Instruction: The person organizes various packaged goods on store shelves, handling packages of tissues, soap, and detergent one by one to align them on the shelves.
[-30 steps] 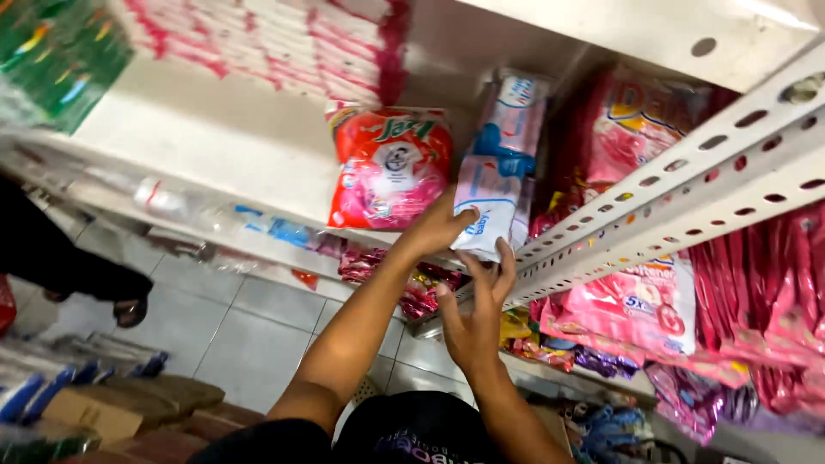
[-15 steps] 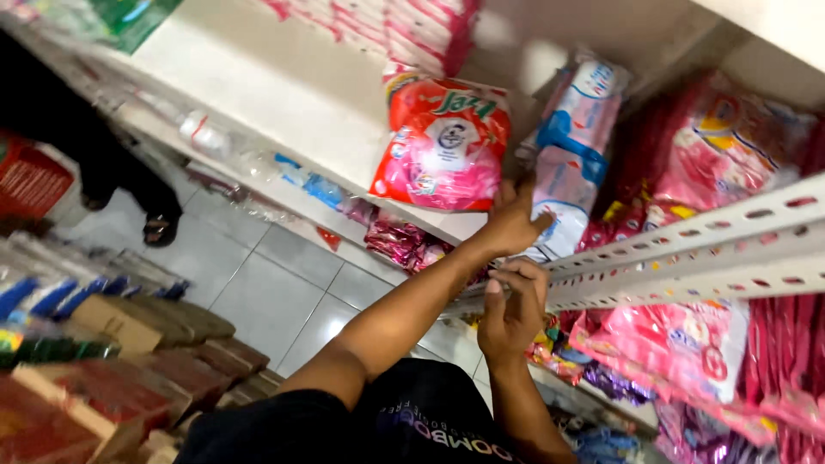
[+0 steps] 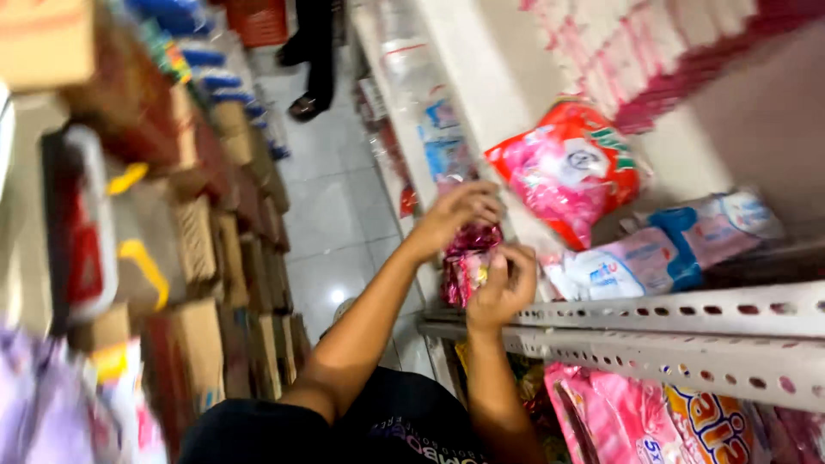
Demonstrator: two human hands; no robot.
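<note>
My left hand (image 3: 455, 215) hovers at the front edge of the white shelf (image 3: 481, 129), fingers loosely apart and nothing in it. Just below, my right hand (image 3: 503, 288) is curled against a bunch of pink and red sachets (image 3: 464, 258) that hangs between both hands; motion blur hides whether it grips them. A white and blue packet (image 3: 653, 253) lies on the shelf to the right of my hands, free of them. Behind it leans a red and pink detergent bag (image 3: 563, 172).
A perforated metal shelf rail (image 3: 653, 331) crosses below my right hand, with pink bags (image 3: 653, 421) under it. Cardboard boxes (image 3: 215, 258) line the aisle's left side along the tiled floor (image 3: 331, 232). Another person's legs and sandals (image 3: 309, 51) are at the far end.
My left hand has let go of the white and blue packet, which now lies on the shelf. Both hands drew back to the shelf edge by the sachets. The view swung left along the aisle.
</note>
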